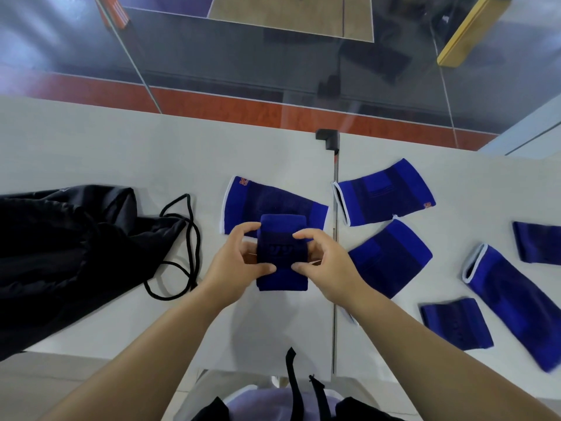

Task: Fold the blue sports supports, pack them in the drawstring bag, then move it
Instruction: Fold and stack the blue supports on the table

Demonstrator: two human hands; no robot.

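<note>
Between both hands sits a small blue support [282, 253], folded, just above the white table. My left hand [238, 262] pinches its left edge with thumb and fingers. My right hand [326, 265] pinches its right edge the same way. Behind it lies a larger blue support [273, 197] with a white hem. The black drawstring bag [60, 247] lies crumpled at the left, its cord [185, 247] looped beside it. Several more blue supports lie to the right, among them one [384, 192] at the back and one [391, 258] nearer me.
The white table [121, 156] has a seam with a black clamp [328, 139] at its far edge. A long blue support [516, 305] and two small ones [455, 323], [537, 243] lie at the far right. Glass wall stands behind the table.
</note>
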